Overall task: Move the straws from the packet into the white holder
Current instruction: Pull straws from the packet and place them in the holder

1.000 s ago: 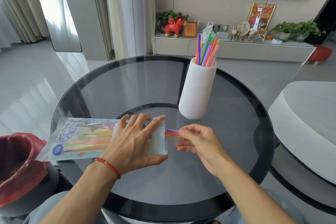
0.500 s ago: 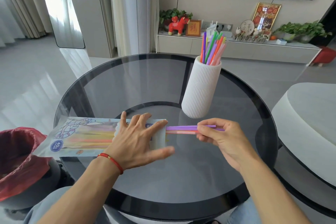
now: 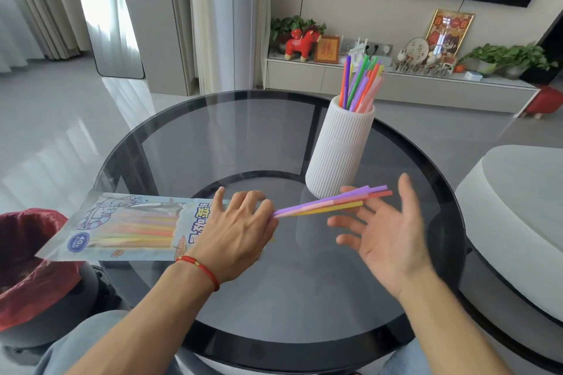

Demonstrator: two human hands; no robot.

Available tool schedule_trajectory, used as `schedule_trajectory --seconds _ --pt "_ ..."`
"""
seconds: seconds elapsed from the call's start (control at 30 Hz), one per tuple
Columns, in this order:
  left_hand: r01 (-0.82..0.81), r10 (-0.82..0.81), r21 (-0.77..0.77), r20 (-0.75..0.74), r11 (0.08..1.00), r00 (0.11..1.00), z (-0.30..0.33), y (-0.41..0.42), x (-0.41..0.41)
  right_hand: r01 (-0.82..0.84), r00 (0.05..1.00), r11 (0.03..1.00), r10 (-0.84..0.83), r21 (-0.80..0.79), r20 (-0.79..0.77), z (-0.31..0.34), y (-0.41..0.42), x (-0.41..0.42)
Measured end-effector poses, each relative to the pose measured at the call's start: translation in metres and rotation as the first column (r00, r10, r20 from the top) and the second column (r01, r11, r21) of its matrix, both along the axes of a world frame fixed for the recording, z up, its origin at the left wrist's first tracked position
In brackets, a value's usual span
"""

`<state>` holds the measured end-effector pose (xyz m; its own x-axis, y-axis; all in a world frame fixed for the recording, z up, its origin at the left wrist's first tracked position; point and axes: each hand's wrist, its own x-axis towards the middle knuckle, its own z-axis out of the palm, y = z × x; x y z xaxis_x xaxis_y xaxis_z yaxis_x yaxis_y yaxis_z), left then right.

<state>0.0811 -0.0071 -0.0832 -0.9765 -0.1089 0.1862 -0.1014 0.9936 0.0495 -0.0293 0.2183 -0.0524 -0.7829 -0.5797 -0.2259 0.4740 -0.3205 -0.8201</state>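
The printed straw packet [image 3: 128, 222] lies flat on the left of the round glass table [image 3: 213, 137], with several coloured straws still inside. My left hand [image 3: 234, 231] covers its open right end, fingers bent down over it. A small bunch of purple, pink, yellow and orange straws [image 3: 323, 202] sticks out from under those fingertips and slants up to the right. My right hand [image 3: 387, 231] is spread open, palm up, with the bunch's far ends over its fingers. The white ribbed holder [image 3: 338, 155] stands upright just behind, with several straws [image 3: 362, 82] in it.
A bin with a red liner [image 3: 27, 253] stands low at the left, beside the table. A white padded seat [image 3: 518, 207] is close on the right. A low TV cabinet with plants and ornaments [image 3: 396, 76] runs along the far wall.
My right hand drew the bunch further out of the packet to the right, then let go and spread open. My left hand's fingers went from flat to bent over the packet's end.
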Motion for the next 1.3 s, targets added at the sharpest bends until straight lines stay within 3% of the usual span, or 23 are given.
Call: schedule_trajectory --seconds 0.1,0.27,0.47,0.63,0.83,1.0,1.17,1.3 --pt "0.006 -0.006 0.003 -0.001 1.000 1.000 -0.002 0.005 0.000 -0.029 0.990 0.991 0.047 0.130 -0.136 -0.013 -0.030 0.021" --pt "0.049 -0.049 0.029 0.000 0.998 0.999 -0.010 0.012 -0.001 0.266 0.919 0.916 -0.147 0.300 -0.366 -0.031 -0.057 0.027" --pt "0.017 -0.018 0.067 0.009 0.998 1.000 -0.020 0.004 -0.004 0.523 0.753 0.787 -0.247 0.327 -0.610 -0.003 -0.005 -0.006" --pt "0.027 -0.027 0.096 0.002 0.995 1.000 -0.023 0.005 -0.006 0.647 0.534 0.673 -0.066 0.357 -0.843 0.044 0.014 -0.023" --pt "0.025 -0.026 0.105 0.014 0.994 1.000 -0.024 0.005 -0.006 0.698 0.393 0.532 0.276 0.480 -0.877 0.061 -0.012 -0.031" --pt "0.026 -0.026 0.122 -0.001 0.992 1.000 -0.026 0.007 -0.005 0.640 0.473 0.534 0.291 0.552 -0.831 0.015 -0.023 -0.023" --pt "0.048 -0.048 0.131 -0.002 0.990 0.999 -0.024 0.011 -0.007 0.627 0.495 0.578 0.221 0.522 -0.840 0.014 -0.016 -0.025" --pt "0.090 -0.086 0.166 -0.032 0.982 0.996 -0.022 0.018 -0.009 0.563 0.606 0.611 0.153 0.557 -0.781 0.007 -0.009 -0.022"
